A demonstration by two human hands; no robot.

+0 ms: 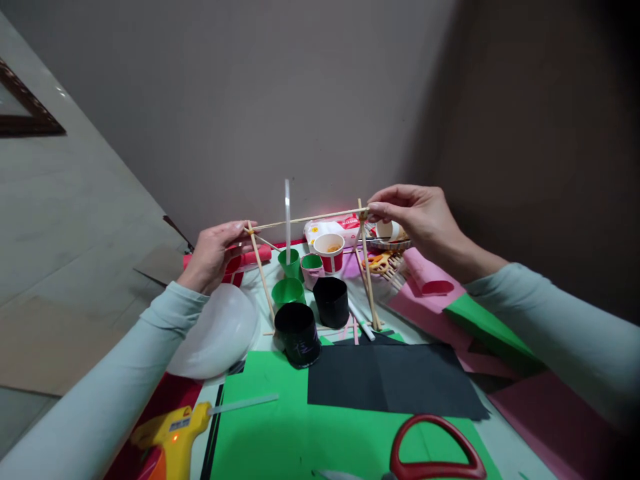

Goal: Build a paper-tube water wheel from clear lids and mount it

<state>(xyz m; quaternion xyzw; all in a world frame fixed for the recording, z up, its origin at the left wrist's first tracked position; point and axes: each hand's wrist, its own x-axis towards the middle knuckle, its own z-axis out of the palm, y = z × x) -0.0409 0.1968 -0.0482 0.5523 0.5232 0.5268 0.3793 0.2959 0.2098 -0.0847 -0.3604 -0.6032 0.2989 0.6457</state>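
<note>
A frame of thin wooden sticks [369, 280] stands at the back of the table, with slanted legs and a top crossbar [325, 217]. My left hand [213, 250] is closed in a pinch at its upper left joint. At the upper right joint, my right hand [420, 213] pinches the stick end between thumb and fingers. Between the legs are green paper cups [289, 291], a pink-and-green cup [313, 265] and a clear tube [287, 220] standing upright. Two black paper cups [297, 337] are at the front of the frame.
A yellow glue gun [183, 433] with a lit orange light lies front left, red-handled scissors [400, 453] front right. Green paper [270, 433] and black paper [390, 380] cover the near table. A white bowl-like thing [215, 333] is left; pink paper [430, 273] lies right. A wall rises behind.
</note>
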